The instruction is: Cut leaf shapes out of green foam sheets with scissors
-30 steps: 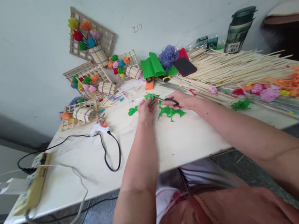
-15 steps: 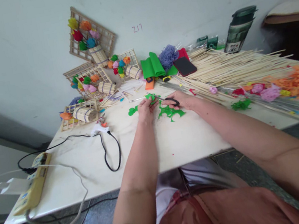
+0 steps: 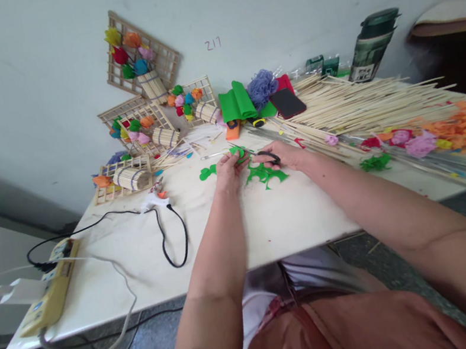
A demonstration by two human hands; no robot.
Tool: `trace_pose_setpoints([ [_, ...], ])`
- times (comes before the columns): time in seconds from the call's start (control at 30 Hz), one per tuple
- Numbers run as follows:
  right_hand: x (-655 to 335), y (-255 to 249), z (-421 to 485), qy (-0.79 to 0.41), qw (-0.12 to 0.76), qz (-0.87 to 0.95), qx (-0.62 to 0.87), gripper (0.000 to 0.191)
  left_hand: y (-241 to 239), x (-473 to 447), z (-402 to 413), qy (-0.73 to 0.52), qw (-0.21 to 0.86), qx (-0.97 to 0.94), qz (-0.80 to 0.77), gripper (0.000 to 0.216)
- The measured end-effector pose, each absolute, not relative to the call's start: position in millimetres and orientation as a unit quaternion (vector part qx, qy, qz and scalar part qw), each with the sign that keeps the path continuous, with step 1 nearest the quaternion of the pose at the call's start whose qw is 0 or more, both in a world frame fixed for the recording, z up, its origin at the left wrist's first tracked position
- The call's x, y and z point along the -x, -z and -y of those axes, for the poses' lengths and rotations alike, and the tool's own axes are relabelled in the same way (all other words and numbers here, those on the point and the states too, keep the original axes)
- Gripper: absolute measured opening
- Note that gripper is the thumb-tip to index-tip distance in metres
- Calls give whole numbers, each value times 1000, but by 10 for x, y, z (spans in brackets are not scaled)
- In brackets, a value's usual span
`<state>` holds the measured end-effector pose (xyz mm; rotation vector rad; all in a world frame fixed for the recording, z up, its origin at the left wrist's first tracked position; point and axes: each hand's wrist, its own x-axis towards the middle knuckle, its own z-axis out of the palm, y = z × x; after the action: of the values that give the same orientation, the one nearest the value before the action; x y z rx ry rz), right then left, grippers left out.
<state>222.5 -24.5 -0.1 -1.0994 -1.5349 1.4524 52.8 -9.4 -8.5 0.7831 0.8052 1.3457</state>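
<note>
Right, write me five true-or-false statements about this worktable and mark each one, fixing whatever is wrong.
1. The right hand holds black-handled scissors. True.
2. The left hand holds a red piece. False: it holds a green piece.
3. The smartphone lies left of the green roll. False: it lies to the roll's right.
4. A yellow power strip lies at the left end of the worktable. True.
5. The dark green bottle is at the front edge. False: it stands at the back right.

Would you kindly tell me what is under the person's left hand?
Green cut pieces show on the table just left of the left hand; whatever lies directly beneath it is hidden from view.
</note>
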Motion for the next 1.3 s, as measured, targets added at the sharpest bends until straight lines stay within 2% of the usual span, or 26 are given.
trace_pose_setpoints([
  [1.3, -2179, -18, 292, -570, 386, 583, 431, 32, 97, -511, 83, -595, 624, -353, -363, 17],
])
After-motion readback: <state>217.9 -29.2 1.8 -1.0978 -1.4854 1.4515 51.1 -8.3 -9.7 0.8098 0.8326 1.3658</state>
